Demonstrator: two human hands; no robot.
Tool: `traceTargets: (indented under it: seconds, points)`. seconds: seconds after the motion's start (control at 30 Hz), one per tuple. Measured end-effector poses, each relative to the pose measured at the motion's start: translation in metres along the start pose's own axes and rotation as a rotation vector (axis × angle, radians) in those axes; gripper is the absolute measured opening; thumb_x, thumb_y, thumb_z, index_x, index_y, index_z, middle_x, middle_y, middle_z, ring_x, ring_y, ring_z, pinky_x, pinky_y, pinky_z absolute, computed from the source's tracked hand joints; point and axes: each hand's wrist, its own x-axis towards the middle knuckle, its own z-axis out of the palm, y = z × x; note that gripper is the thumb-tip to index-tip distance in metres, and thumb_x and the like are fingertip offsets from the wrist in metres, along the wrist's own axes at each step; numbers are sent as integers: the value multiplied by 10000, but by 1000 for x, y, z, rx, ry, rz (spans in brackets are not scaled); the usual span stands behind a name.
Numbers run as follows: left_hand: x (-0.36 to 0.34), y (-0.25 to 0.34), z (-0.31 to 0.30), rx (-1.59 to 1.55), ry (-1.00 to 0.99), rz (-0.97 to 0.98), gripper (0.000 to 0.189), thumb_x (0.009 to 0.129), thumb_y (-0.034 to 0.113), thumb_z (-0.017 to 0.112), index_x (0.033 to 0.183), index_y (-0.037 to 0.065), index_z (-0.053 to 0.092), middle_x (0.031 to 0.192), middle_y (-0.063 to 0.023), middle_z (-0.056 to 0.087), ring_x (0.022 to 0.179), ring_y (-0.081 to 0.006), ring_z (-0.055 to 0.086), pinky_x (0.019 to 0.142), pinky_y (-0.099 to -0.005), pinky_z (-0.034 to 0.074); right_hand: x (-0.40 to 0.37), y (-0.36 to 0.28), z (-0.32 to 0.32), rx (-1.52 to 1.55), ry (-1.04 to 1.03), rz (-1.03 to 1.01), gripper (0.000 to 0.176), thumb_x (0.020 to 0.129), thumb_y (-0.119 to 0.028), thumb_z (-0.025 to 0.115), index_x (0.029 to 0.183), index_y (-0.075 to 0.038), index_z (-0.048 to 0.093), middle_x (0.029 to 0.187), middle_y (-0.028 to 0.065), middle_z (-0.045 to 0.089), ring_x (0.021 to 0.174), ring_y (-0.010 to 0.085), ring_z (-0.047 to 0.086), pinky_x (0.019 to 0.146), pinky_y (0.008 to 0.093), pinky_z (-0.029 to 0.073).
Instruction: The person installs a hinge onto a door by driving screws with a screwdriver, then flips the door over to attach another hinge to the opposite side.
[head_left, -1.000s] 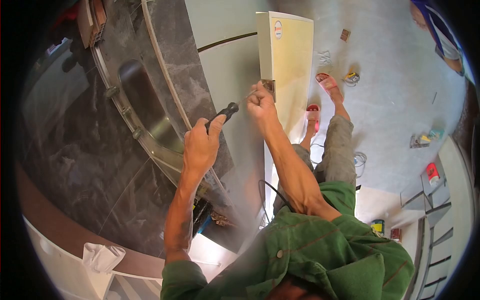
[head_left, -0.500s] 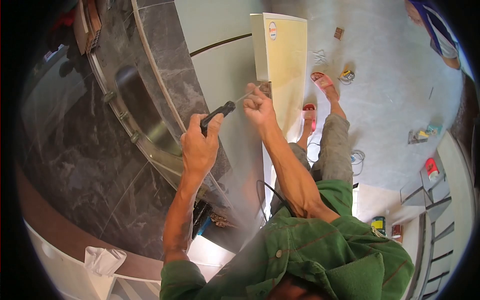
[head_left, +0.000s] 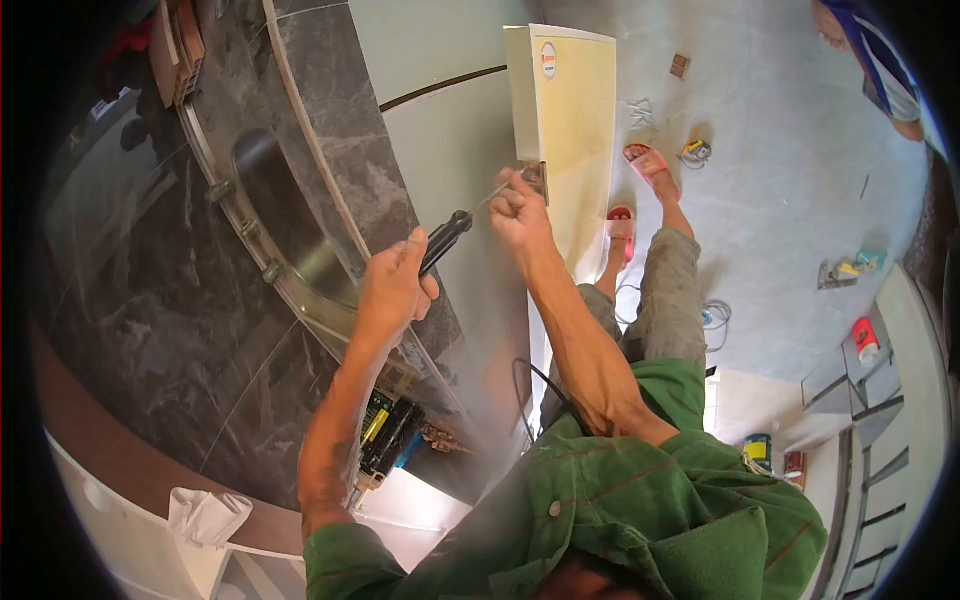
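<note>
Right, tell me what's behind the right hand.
Behind the right hand, part of a metal fitting shows against the yellow panel. The rest is covered; the tip of the screwdriver can't be made out.

Oval white sticker (head_left: pixel 549 60) on yellow panel (head_left: pixel 577 125): reddish print, too small to read.

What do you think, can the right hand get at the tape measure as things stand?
Probably not directly. The right hand is at the hinge, and the yellow door stands between it and the tape measure, low on the floor.
</note>
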Motion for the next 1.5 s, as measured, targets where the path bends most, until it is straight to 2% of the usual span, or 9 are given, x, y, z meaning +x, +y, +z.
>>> traceTargets:
  seconds: [0.2, 0.27, 0.4, 0.63, 0.77, 0.83, 1.03, 1.23, 1.5]
  points:
    - [6, -16, 19, 951, 479, 1090, 327, 967, 248, 575, 1153, -20, 562, 777, -70, 604, 695, -183, 605, 656, -305, 503, 2, -2, 1, 22, 33, 17, 114, 1004, -132, 497, 973, -30, 536, 846, 54, 599, 464, 37, 342, 446, 209, 237]
    - [13, -21, 20, 799, 488, 1105, 312, 946, 212, 607, 1159, -12, 561, 797, -70, 600, 697, -186, 599, 664, -313, 507, 0, 2, 1, 8, 20, -10, 119, 1004, -134, 497, 968, -28, 538, 845, 54, 599, 464, 36, 341, 447, 209, 237]
    - [6, 14, 8, -11, 52, -100, 343, 859, 71, 668, 1175, -4, 559, 888, -148, 608, 790, -308, 621, 717, -367, 520, 1, 1, 1, -5, 25, -33, 136, 1005, -144, 495, 961, -26, 544, 838, 52, 599, 463, 37, 341, 446, 210, 239]
    - [12, -9, 22, 819, 427, 1136, 318, 966, 263, 568, 1119, -15, 580, 764, -51, 613, 590, -137, 574, 530, -282, 447, -4, 3, 2, -30, 7, -40, 154, 1010, -152, 482, 961, -25, 554, 825, 41, 588, 476, 41, 352, 455, 214, 249]
    - [-3, 29, 17, 192, 81, -21, 350, 916, 199, 641, 1170, -26, 554, 1008, -150, 623, 822, -209, 630, 640, -328, 496, -6, -1, 4, -29, -8, -41, 166, 1013, -159, 476, 969, -22, 558, 817, 29, 577, 484, 42, 357, 462, 212, 252]
    - [10, 24, -6, 57, -98, -187, 346, 905, 190, 652, 1159, -26, 559, 998, -168, 623, 841, -235, 631, 666, -342, 502, -6, 1, 6, -23, 4, -15, 172, 1015, -163, 471, 974, -21, 559, 816, 25, 573, 486, 42, 359, 464, 212, 253]
    - [12, -5, 20, 769, 473, 1054, 331, 926, 279, 618, 1054, -27, 609, 716, -117, 624, 638, -241, 615, 619, -334, 500, 3, -2, -1, -42, -10, -9, 169, 1018, -163, 464, 983, -24, 553, 837, 26, 580, 488, 42, 362, 464, 214, 258]
    - [8, 11, 0, 38, -31, -65, 367, 912, 253, 628, 1158, -12, 565, 843, -168, 625, 830, -270, 643, 708, -329, 508, -6, -1, 3, -62, -14, -46, 163, 1017, -156, 465, 979, -25, 554, 848, 39, 591, 484, 45, 357, 461, 216, 260]
    - [-3, -4, 17, 870, 401, 947, 309, 943, 230, 598, 1112, -27, 573, 874, -112, 656, 795, -219, 643, 685, -333, 511, -6, -2, 5, -37, 25, -23, 146, 1011, -143, 478, 971, -23, 550, 869, 49, 590, 492, 41, 349, 465, 217, 257]
